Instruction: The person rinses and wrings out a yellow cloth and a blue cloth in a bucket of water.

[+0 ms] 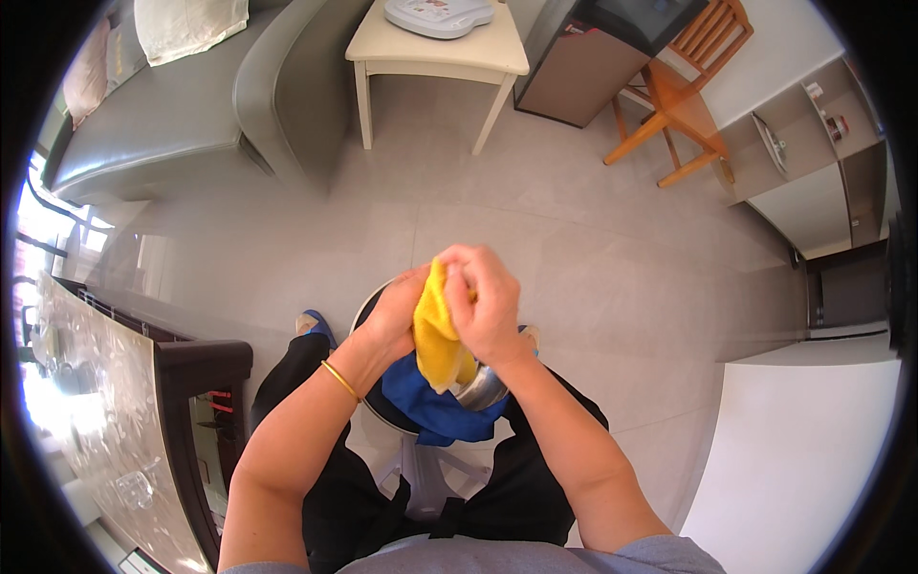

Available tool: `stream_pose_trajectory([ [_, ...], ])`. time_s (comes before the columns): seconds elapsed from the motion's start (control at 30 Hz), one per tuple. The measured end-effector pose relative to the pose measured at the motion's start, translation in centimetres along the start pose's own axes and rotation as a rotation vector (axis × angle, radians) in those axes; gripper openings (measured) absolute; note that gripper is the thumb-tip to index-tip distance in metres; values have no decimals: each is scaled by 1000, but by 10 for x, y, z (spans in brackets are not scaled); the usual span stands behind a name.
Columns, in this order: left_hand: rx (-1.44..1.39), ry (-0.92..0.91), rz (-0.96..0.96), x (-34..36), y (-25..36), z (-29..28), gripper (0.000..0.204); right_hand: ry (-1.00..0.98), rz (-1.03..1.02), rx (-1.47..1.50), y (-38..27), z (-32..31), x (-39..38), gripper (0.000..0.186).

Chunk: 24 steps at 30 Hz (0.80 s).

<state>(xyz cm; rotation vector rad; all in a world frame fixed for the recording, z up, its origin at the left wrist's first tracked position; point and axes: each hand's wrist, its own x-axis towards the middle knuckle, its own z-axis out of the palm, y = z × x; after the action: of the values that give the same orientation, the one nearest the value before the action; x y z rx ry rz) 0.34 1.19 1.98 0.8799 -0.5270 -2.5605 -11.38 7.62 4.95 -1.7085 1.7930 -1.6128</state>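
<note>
A yellow cloth [435,335] hangs bunched between my two hands, in front of me and above my lap. The fingers of my left hand [388,312] are closed on its left side. My right hand [490,304] grips its upper right part, fingers curled in. Directly below lies a crumpled blue cloth [430,409]. Next to it a shiny metal bowl [485,390] shows in part under the yellow cloth and my right wrist. Behind my left hand, a round dark thing with a pale rim [365,308] is mostly hidden.
Between my legs is a pale plastic stool [426,483]. A dark-framed table [206,359] stands close on the left, a white cabinet [798,440] on the right. Ahead are a grey sofa [172,143], a small cream table [430,57] and a wooden chair [674,96].
</note>
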Motion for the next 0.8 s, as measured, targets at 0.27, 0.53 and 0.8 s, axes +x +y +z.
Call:
stream_pose_trajectory([
  [0.27, 36, -31, 46, 25, -7, -48, 24, -220, -235, -36, -12, 17, -22, 24],
  [0.53, -23, 4, 16, -4, 3, 6, 26, -17, 76, -25, 1, -6, 2, 15],
  [0.8, -21, 167, 142, 16, -6, -25, 21, -265, -312, -104, -12, 17, -24, 18],
])
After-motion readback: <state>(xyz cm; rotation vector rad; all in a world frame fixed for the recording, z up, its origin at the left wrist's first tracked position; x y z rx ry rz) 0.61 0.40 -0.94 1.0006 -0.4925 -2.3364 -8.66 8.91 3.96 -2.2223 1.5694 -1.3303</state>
